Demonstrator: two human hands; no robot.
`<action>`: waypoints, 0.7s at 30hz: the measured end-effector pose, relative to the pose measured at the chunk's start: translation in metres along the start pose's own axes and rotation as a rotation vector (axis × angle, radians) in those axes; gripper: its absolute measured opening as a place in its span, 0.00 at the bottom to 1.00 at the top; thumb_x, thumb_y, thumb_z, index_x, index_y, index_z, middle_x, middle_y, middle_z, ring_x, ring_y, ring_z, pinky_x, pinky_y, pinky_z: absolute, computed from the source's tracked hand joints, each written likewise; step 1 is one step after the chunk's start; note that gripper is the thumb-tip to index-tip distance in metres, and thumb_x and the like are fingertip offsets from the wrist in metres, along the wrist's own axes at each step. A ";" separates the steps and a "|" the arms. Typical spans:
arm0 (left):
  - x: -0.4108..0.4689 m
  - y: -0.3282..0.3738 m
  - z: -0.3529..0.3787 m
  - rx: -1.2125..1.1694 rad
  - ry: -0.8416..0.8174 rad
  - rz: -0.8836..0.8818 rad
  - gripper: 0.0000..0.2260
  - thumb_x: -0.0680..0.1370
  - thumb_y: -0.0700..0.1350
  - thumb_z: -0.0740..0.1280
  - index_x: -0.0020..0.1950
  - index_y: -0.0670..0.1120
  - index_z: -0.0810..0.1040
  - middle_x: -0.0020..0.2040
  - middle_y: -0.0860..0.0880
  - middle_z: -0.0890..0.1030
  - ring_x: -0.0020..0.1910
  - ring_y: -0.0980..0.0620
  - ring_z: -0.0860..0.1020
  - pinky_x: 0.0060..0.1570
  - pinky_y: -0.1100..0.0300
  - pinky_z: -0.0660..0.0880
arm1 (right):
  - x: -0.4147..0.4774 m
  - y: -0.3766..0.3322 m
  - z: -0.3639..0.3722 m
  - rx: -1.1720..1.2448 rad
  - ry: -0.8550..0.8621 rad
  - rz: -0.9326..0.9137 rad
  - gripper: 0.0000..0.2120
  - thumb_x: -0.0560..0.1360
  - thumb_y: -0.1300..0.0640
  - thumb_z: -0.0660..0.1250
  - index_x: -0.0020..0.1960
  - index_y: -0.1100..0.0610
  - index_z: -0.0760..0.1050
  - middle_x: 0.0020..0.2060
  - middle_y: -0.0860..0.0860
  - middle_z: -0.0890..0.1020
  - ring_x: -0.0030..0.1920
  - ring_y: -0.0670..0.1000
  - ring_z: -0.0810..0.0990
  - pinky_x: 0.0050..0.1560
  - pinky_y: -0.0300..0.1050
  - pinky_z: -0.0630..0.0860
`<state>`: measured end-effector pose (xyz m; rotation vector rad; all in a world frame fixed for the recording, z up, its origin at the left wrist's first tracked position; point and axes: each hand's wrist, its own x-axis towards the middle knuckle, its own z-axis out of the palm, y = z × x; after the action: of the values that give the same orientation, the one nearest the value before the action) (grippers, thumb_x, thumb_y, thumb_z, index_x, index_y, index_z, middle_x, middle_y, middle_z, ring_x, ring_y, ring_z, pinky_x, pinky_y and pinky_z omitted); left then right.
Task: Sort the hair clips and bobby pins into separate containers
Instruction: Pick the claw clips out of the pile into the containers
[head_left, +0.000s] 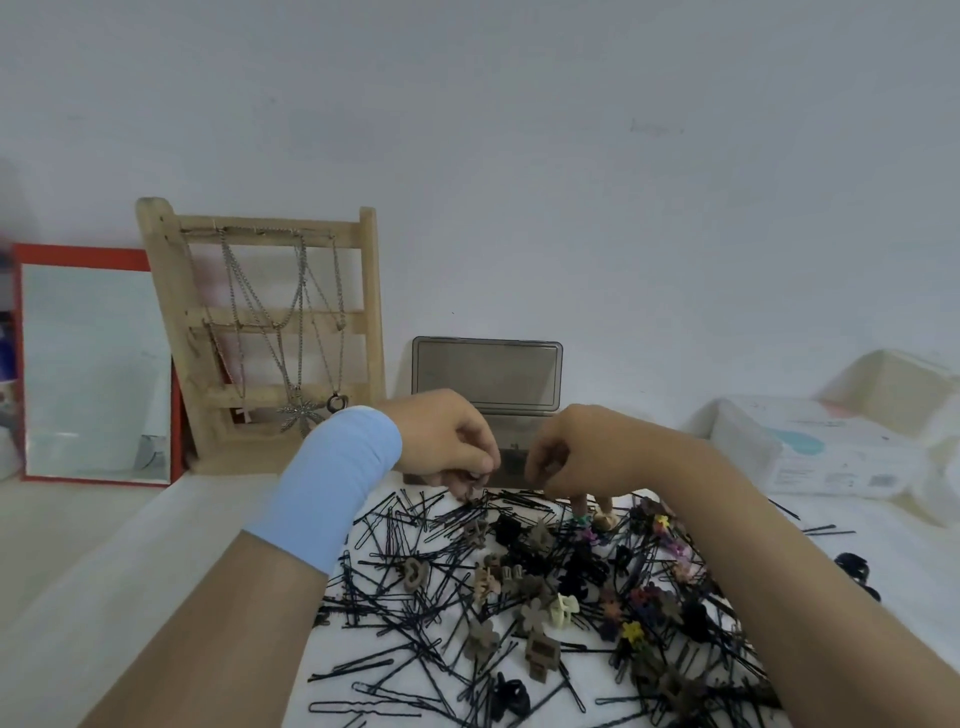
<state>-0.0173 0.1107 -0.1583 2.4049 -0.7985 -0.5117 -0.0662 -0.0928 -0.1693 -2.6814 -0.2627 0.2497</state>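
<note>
**Head view.** The left grip (447, 441), banded at the wrist by a light-blue sleeve (337, 483), is clenched at centre frame. A small brown clip (470, 489) appears to be pinched at its fingertips, just above the upper edge of the pile. The right grip (576, 457) is held just beside it, to the right, with two fingers pointed down onto a tan clip (602, 519); whether that clip is grasped or only touched cannot be told.

The bobby pins (415, 597) and hair clips (535, 613) are heaped together on the desk (104, 571) across the lower centre and lower right of the frame. The pins are crossed, their long axes running in every direction, and the clips are bunched toward the right.

The smoky box (511, 460) is set directly above both grips in the frame, its lid (488, 371) raised against the wall, and its front wall is seen in the gap between them. The left grip is judged the nearer to the box, so only a short carry up-frame is called for to release the brown clip. No second container is made out.
</note>
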 end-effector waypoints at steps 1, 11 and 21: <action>0.002 -0.001 0.000 0.019 0.052 0.012 0.02 0.79 0.44 0.70 0.49 0.50 0.83 0.41 0.56 0.86 0.41 0.55 0.85 0.37 0.64 0.75 | 0.000 0.000 0.001 -0.012 0.004 -0.003 0.05 0.74 0.61 0.71 0.49 0.55 0.83 0.36 0.50 0.85 0.30 0.48 0.84 0.29 0.41 0.79; 0.015 -0.009 0.013 0.184 0.476 0.121 0.16 0.78 0.42 0.71 0.65 0.54 0.78 0.58 0.60 0.77 0.51 0.60 0.75 0.58 0.63 0.71 | 0.022 0.018 0.014 -0.081 0.405 -0.010 0.23 0.77 0.48 0.71 0.71 0.46 0.73 0.52 0.48 0.80 0.52 0.50 0.77 0.52 0.42 0.71; 0.005 0.008 0.015 0.454 -0.112 -0.082 0.13 0.70 0.58 0.76 0.53 0.59 0.84 0.44 0.59 0.86 0.46 0.60 0.82 0.55 0.57 0.78 | 0.003 -0.009 0.017 -0.193 -0.173 -0.014 0.11 0.70 0.50 0.77 0.51 0.48 0.84 0.40 0.47 0.87 0.34 0.46 0.85 0.43 0.44 0.83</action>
<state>-0.0247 0.0967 -0.1663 2.8545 -0.9501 -0.5473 -0.0681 -0.0776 -0.1807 -2.8496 -0.3750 0.4759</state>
